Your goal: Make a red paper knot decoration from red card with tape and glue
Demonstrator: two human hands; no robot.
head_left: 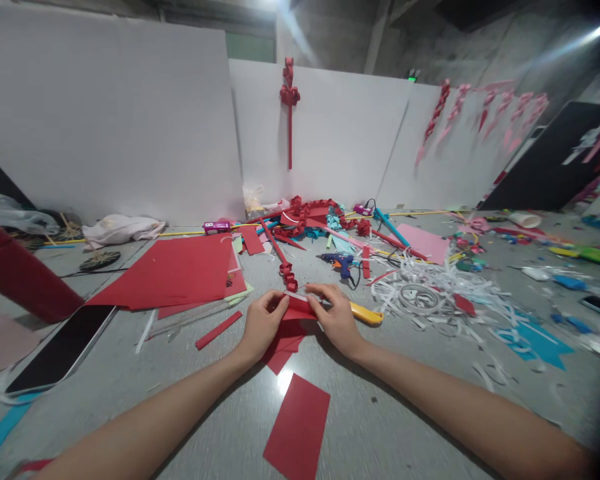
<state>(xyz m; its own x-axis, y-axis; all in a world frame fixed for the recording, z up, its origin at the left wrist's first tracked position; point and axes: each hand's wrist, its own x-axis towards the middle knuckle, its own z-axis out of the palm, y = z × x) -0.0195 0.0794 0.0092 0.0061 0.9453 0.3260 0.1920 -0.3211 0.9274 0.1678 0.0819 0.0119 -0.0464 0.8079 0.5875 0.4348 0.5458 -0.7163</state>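
Pinching a red paper piece [299, 308] between both hands, just above the floor in front of me, far edge turned up pale; can't tell if that's a fold or a strip. Left hand [263, 321]: thumb and fingers closed on one end. Right hand [340, 319]: thumb pressing the other end, fingers bent over the far side. To do this well, I'd keep both thumbs level, line the edge up before pressing, then run pressure from the middle outward so it doesn't skew. Loose red sheets [281, 352] lie under my hands; another red rectangle [300, 423] sits nearer me. Yellow cutter [367, 314] lies just beside my right hand, so mind the knuckles.
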